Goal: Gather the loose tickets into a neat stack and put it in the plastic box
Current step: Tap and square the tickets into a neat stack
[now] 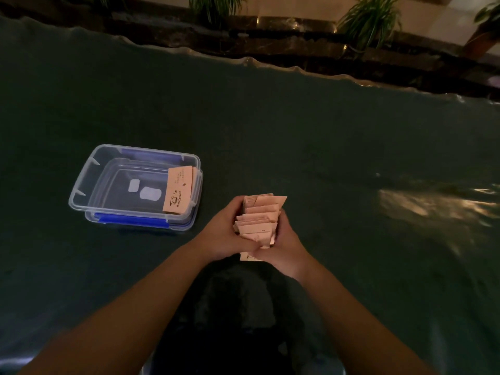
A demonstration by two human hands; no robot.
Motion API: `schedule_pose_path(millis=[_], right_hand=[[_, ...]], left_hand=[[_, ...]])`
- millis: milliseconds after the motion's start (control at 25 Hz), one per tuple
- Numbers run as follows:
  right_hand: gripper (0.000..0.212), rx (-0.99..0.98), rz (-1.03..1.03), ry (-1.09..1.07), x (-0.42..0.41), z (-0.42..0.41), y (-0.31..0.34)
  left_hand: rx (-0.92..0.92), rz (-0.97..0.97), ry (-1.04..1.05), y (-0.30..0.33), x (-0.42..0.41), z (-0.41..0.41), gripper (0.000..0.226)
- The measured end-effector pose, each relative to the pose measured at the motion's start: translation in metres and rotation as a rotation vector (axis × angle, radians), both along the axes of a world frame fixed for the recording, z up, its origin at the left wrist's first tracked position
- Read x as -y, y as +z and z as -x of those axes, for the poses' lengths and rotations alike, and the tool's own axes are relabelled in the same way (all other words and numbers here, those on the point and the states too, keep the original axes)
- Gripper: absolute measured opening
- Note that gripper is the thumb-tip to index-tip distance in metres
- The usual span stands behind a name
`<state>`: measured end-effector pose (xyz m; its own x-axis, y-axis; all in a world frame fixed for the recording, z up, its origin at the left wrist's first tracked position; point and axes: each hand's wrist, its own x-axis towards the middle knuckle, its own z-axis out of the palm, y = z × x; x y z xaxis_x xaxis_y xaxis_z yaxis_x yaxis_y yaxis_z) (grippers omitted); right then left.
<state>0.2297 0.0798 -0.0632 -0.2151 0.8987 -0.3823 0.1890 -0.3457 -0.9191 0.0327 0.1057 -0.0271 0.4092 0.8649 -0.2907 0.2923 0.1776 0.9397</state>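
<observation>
Both hands hold a bunch of pale pink tickets (259,219) over the dark green table. My left hand (224,234) presses its left side and my right hand (284,249) presses its right side. The tickets are uneven, with corners fanning out at the top. To the left stands the clear plastic box (81,194) with blue clips, open at the top. A small stack of pink tickets (178,189) with a coffee-cup print lies inside it against the right wall.
The dark green tablecloth (297,131) spreads all around, with its far edge rippled. Potted plants (370,20) stand on a ledge beyond it. A glare patch (433,204) lies on the cloth at the right.
</observation>
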Motion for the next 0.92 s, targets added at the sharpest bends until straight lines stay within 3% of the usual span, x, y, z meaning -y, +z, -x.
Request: schedule_pose_path(millis=[240, 440, 560, 760, 920], right_hand=[[0.089, 0.054, -0.073, -0.047, 0.018, 0.016, -0.014], [0.132, 0.089, -0.009, 0.058, 0.024, 0.019, -0.013], [0.136, 0.098, -0.009, 0.100, 0.023, 0.021, -0.010], [0.136, 0.148, -0.014, 0.114, 0.021, 0.033, -0.004], [0.127, 0.358, -0.340, 0.142, 0.030, 0.030, 0.011]], left_hand=[[-0.010, -0.023, -0.065, -0.019, 0.015, 0.013, 0.099], [-0.053, 0.011, -0.134, -0.034, 0.016, 0.012, 0.134], [-0.072, -0.006, -0.142, -0.044, 0.015, 0.014, 0.146], [-0.074, 0.006, -0.105, -0.061, 0.023, 0.011, 0.145], [-0.064, -0.037, -0.030, -0.062, 0.025, 0.012, 0.146]])
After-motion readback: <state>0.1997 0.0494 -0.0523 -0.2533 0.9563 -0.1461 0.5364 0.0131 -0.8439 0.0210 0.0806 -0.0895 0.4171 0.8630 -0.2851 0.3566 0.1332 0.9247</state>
